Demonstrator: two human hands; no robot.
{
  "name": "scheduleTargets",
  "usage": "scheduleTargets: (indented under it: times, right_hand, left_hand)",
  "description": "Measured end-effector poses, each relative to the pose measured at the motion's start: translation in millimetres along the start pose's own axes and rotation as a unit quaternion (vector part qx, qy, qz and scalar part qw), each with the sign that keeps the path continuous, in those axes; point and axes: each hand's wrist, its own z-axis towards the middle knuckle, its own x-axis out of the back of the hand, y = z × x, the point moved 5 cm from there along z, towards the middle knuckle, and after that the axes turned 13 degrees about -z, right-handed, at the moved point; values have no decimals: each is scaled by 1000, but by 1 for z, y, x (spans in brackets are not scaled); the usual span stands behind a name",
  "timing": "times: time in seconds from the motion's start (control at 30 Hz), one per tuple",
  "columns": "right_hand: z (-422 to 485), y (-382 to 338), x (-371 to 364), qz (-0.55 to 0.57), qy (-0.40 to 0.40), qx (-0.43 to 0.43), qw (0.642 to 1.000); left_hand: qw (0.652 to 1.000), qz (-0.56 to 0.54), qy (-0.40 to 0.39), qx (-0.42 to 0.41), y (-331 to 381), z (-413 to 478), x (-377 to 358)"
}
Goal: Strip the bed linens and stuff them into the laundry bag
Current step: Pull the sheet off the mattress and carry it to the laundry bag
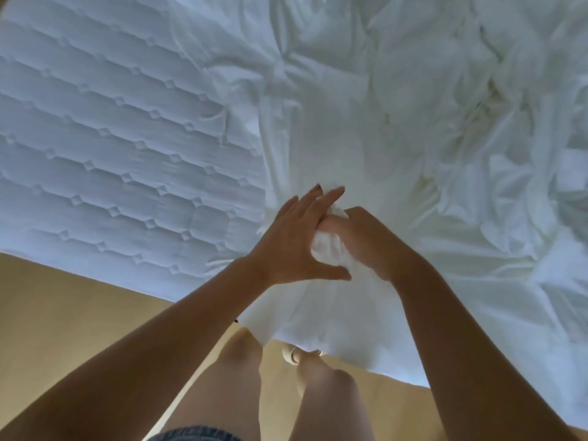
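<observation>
White sheet [397,128] crumpled over right of quilted mattress [105,148]; possibly several layers.

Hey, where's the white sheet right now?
In the head view, the white sheet lies crumpled over the right half of the quilted mattress, its near edge bunched in the right hand beside the left hand.

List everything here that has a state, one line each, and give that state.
sheet: crumpled, peeled off the mattress's left part, bunched near the edge.
mattress: quilted top bare on the left, covered on the right.
right hand: grips a wad of the sheet.
left hand: fingers straight, against the same wad.
</observation>
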Motion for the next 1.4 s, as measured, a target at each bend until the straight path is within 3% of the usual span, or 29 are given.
scheduleTargets:
  times: [0.07, 0.17, 0.23, 0.3, 0.4, 0.53, 0.63, 0.67, 0.73, 0.8, 0.87, 0.97, 1.07, 1.2, 1.3, 1.4]
  right_hand:
    - [-4, 13, 6, 22, 114, 11, 993]
    - [-21, 45, 23, 55, 322, 27, 945]
    - [-33, 67, 26, 77, 371, 59, 923]
    - [-45, 88, 22, 55, 356, 74, 930]
    - [-68, 108, 13, -37, 309, 85, 947]
    - [-79, 93, 37, -190, 309, 90, 928]
    - [-88, 66, 57, -70, 336, 71, 936]
    - [-90, 53, 62, -7, 337, 61, 939]
    - [-93, 21, 63, 134, 299, 65, 942]
    - [-93, -17, 49, 308, 174, 81, 932]
    - [-102, -52, 21, 423, 36, 103, 899]
    - [-117, -71, -9, 458, -74, 99, 880]
    - [-122, -53, -3, 429, -44, 67, 900]
    - [-138, -21, 27, 395, -4, 67, 916]
    - [-157, 14, 58, 300, 109, 83, 944]
    - [-180, 41, 79, 107, 253, 188, 943]
  left_hand:
    - [998, -58, 9, 20, 3, 11, -10]
    - [995, -64, -41, 69, 10, 16, -36]
    - [990, -105, -47, 84, 15, 11, -52]
    - [969, -203, -27, 137, 24, 6, -61]
    - [900, -376, 2, 221, 48, -1, -60]
    - [873, -423, 25, 240, 81, 5, -41]
    - [847, -469, 59, 244, 111, 15, -25]
    - [858, -459, 61, 223, 120, 16, -20]
    - [932, -334, 49, 129, 142, 12, -1]
    - [991, -131, 28, 7, 165, -4, 23]
    - [999, 13, 30, -21, 177, -28, 51]
    - [990, 129, -19, 47, 174, -54, 76]
    - [983, 164, -68, 52, 160, -61, 62]
    - [998, 46, 14, 31, 152, -52, 24]
    - [987, -66, 115, 95, 151, -41, 3]
    - [949, -232, 122, 174, 155, -26, -14]
